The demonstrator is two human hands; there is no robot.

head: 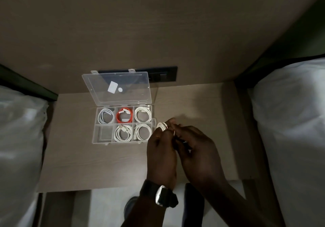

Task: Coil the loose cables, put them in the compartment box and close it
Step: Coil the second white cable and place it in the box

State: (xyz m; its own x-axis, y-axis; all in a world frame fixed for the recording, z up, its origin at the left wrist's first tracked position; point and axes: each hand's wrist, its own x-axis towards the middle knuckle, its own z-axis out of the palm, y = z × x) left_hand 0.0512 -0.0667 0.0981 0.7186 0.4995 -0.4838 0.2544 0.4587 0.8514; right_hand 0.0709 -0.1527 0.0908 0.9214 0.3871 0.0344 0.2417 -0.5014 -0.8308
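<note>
White cable (162, 126), last coil, pinched between left hand (161, 149) and right hand (195, 146): wind tight, even loops to fit the empty compartment (105, 133) of the box (153, 121).

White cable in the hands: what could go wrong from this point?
1. The white cable coil, pinched between left hand and right hand beside the box, may spring loose on release.
2. Only the near-left compartment looks free; a wide coil may not seat.
3. Any loop riding above the dividers could stop the open lid latching.
</note>
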